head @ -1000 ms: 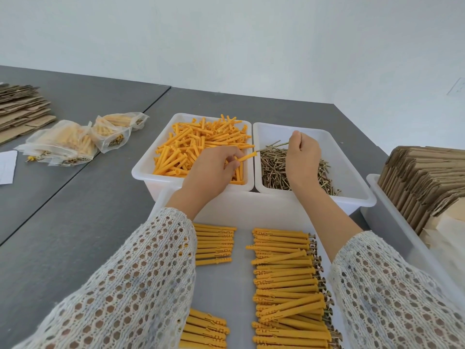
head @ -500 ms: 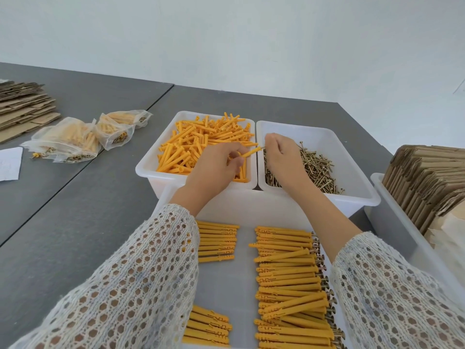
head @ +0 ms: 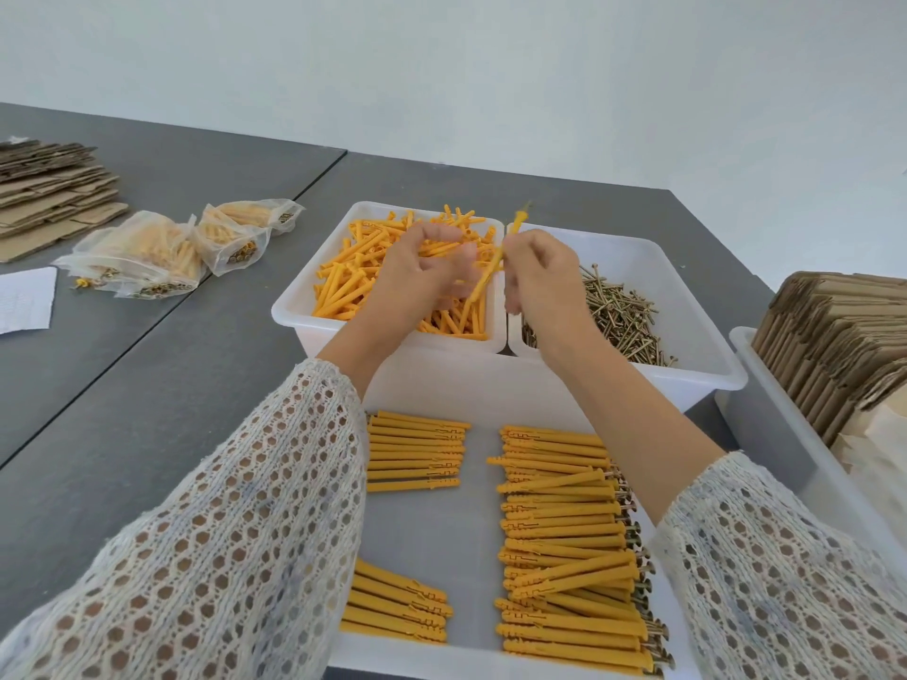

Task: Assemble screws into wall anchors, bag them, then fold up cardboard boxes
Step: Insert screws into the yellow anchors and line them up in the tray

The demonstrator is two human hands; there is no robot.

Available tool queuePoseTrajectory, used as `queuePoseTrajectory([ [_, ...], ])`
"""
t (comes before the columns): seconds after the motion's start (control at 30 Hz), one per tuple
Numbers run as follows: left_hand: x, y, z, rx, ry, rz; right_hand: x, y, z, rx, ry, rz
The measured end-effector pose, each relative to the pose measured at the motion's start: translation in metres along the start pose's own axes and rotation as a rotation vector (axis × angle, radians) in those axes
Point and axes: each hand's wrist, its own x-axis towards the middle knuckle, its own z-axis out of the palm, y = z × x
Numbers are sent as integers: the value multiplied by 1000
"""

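Note:
My left hand (head: 417, 274) and my right hand (head: 542, 274) meet above the two white bins. Between them they hold one orange wall anchor (head: 491, 269), tilted up to the right. A screw tip (head: 527, 205) sticks out of its top end. My left hand's curled fingers hold the lower end, and my right hand pinches the upper part. Loose orange anchors (head: 351, 272) fill the left bin (head: 294, 314). Brass screws (head: 621, 314) lie in the right bin (head: 687, 267). Rows of assembled anchors (head: 559, 532) lie in the near tray (head: 471, 532).
Clear bags of assembled anchors (head: 147, 257) lie on the grey table at left, beside a stack of flat cardboard (head: 49, 188) and a white paper (head: 24, 299). A white bin at right holds upright flat cardboard boxes (head: 834, 336).
My right hand left the screw bin and came over to my left hand. Both hands rose, and the anchor went from level to tilted upward between them.

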Motion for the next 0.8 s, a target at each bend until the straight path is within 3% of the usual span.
queuePoseTrajectory([
  [0.1,5,4,-7,-161,102,-135,-7,-23,-6,156,-140,62],
  [0.17,7,3,-12,-269,164,-190,-21,-30,-9,63,-459,112],
  [0.27,8,2,-15,-389,200,-230,-54,-28,-5,-486,-1076,142],
  [0.33,9,2,-16,-404,210,-246,-76,-14,7,-784,-1250,82],
  [0.43,9,3,-14,-367,213,-260,-105,5,37,-965,-1216,-232],
  [0.53,8,3,-13,-352,206,-258,-118,15,62,-1140,-1143,-418],
  [0.8,11,5,-9,-281,247,-295,-121,18,63,-1271,-973,-345],
])
